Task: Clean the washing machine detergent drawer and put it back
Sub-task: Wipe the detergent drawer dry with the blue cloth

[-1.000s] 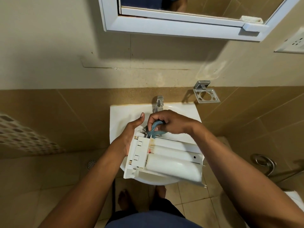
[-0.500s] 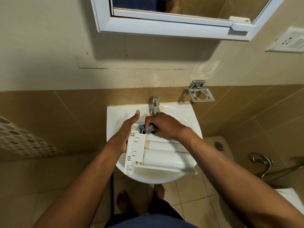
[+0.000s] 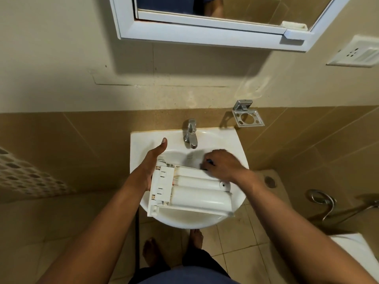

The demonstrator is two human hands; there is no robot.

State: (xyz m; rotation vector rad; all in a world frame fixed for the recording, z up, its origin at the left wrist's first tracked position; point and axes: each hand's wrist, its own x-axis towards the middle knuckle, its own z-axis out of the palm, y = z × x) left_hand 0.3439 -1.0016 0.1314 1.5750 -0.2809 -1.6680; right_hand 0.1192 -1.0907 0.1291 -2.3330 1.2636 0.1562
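Since a moment ago the right hand [image 3: 222, 163], fingers curled around a barely visible blue cloth [image 3: 209, 161], slid right along the detergent drawer [image 3: 190, 190] over the sink [image 3: 143, 140]. Left hand [image 3: 152, 160] grips its left end. Cleaning continues; next, wipe nearer compartments.

A home bathroom: white washbasin [image 3: 143, 144] with tap [image 3: 190, 133], wall mirror [image 3: 215, 23], tiled walls [image 3: 61, 140]
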